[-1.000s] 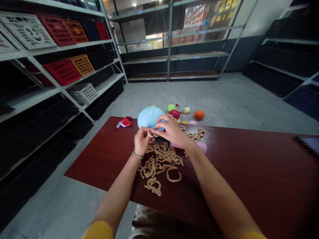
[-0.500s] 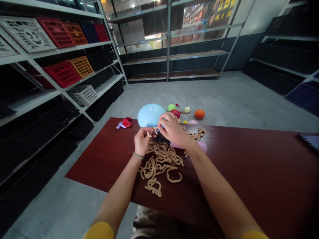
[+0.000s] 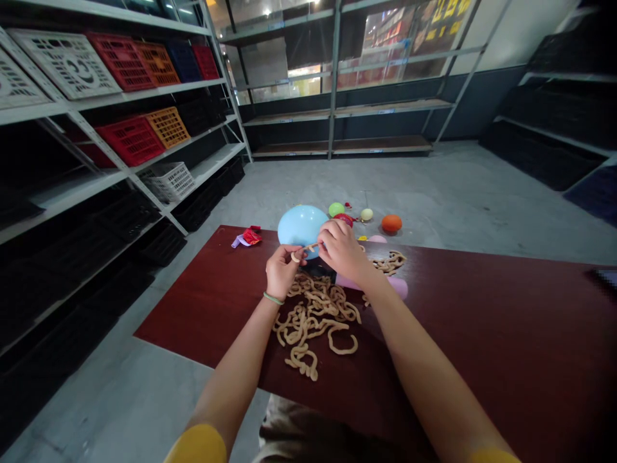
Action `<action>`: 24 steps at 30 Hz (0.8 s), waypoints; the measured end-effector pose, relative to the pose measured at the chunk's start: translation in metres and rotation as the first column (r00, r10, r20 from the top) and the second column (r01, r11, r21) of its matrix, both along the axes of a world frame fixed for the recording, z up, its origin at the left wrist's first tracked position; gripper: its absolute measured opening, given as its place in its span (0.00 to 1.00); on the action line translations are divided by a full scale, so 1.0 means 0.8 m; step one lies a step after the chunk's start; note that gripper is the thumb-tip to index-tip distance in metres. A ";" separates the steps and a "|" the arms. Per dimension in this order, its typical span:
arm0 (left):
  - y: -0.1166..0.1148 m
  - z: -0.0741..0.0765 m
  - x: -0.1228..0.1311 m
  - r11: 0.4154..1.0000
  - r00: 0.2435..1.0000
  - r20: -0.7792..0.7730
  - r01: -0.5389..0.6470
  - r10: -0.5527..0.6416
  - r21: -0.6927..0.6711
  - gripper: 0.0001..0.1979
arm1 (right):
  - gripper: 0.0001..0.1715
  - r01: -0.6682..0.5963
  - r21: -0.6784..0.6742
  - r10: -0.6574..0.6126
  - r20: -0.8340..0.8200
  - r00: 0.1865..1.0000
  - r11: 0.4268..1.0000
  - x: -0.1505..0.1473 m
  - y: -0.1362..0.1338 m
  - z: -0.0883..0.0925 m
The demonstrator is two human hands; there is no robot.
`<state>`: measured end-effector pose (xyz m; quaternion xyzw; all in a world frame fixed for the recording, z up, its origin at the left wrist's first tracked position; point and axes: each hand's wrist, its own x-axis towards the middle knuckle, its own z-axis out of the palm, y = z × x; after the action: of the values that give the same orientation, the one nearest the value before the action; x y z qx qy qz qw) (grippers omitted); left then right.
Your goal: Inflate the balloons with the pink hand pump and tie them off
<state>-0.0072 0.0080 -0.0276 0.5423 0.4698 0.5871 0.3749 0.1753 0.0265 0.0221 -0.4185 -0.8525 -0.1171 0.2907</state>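
Note:
My left hand (image 3: 282, 273), with a green band at its wrist, is closed in a pinch on a beige, worm-like strand (image 3: 311, 247); a pale loop of it curls over the thumb. Just to the right, my right hand (image 3: 344, 251) has its fingers pinched on the strand's other end, fingertips partly hidden. A thin stretch of strand spans the gap between them. Behind both hands sits a large light-blue balloon (image 3: 301, 225). Below them lies a tangled heap of beige strands (image 3: 321, 302) on the dark red table (image 3: 482, 334).
A pink cylinder (image 3: 398, 287) lies behind my right wrist, by more strands (image 3: 393, 262). Red and lilac scraps (image 3: 248, 238) rest at the table's far left. Small balloons, including an orange one (image 3: 391, 224), lie on the floor. Shelving with crates (image 3: 130, 140) stands left.
My hands have drawn slightly apart, and the strand between them looks longer and thinner. The whole view has shifted a little, so everything appears further right.

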 end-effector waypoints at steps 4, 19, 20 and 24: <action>0.002 0.001 0.001 1.000 1.000 0.018 0.024 -0.024 0.001 0.15 | 0.07 -0.008 0.012 0.008 -0.029 1.000 1.000 -0.003 -0.003 0.001; 0.009 0.057 0.076 0.942 0.952 -0.127 0.296 -0.278 0.158 0.14 | 0.16 0.148 0.010 -0.133 -0.375 0.917 0.989 0.075 -0.070 0.020; 0.015 0.060 0.088 0.926 0.938 -0.135 0.339 -0.320 0.164 0.14 | 0.17 0.184 -0.003 -0.169 -0.416 0.894 0.983 0.082 -0.075 0.012; 0.034 0.059 0.130 0.812 0.831 -0.237 0.549 -0.503 0.200 0.28 | 0.18 0.274 -0.061 -0.267 -0.502 0.823 0.960 0.102 -0.086 -0.019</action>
<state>0.0967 0.0349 0.0199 0.7442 0.2503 0.4671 0.4066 0.2572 -0.0423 0.0070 -0.5488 -0.6776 -0.0491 0.4870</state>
